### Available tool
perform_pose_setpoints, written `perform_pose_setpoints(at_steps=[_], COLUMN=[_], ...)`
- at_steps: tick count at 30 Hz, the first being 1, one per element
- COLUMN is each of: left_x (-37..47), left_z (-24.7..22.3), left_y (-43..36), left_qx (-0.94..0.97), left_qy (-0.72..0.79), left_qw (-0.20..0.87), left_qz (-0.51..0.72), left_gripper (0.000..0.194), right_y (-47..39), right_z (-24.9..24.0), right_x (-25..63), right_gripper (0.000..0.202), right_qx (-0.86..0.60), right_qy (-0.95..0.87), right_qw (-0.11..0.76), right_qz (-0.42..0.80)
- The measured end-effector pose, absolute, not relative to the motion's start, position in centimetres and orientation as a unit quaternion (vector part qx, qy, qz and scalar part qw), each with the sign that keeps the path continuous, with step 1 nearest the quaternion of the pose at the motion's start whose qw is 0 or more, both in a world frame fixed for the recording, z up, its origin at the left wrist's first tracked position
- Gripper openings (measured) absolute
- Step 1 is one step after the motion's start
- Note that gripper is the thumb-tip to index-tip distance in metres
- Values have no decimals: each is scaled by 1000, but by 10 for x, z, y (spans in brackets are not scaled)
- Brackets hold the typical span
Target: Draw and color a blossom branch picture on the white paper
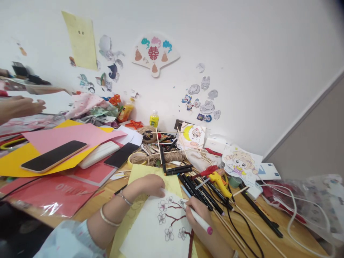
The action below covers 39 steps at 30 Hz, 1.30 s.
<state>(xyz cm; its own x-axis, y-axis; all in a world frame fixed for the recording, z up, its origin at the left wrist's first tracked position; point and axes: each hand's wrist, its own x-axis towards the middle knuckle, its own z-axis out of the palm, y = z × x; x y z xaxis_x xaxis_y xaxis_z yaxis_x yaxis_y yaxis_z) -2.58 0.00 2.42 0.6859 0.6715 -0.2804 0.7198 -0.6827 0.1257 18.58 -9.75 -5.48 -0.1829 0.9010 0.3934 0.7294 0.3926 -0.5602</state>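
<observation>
My right hand (200, 212) is closed round a white marker (198, 218) with a pink end, its tip down on a flower in the drawing. The white sheet of paper (145, 229) carries outlined blossoms (169, 233) and brown branches (176, 219); faint pink shows inside one blossom. Across the sheet's top edge rests my left hand (152, 185), lying over the paper with its fingers partly hidden. Under the white sheet is a yellow sheet (143, 173). Several black markers (197, 193) lie just beyond my right hand.
A yellow glue gun (220, 183) and thin wooden sticks (236, 234) lie to the right, with a white cable (292, 208). Phones (53, 156) rest on coloured paper (70, 136) at left. Twine (147, 134) and a bottle (154, 119) stand behind. Another person's hand (24, 107) shows far left.
</observation>
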Motion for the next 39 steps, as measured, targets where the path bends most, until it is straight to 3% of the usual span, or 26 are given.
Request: perform_pose_setpoints(at_steps=[39], left_x=[-25], left_z=[27], left_y=[-3], left_qx=[910], left_qy=[384], left_qw=[110], left_qz=[-110], left_gripper=[20], right_y=[-96], right_z=[-56], right_x=[187], right_gripper=[18], right_qx=[-513], right_qy=[-741], right_qw=[401], right_qz=[164])
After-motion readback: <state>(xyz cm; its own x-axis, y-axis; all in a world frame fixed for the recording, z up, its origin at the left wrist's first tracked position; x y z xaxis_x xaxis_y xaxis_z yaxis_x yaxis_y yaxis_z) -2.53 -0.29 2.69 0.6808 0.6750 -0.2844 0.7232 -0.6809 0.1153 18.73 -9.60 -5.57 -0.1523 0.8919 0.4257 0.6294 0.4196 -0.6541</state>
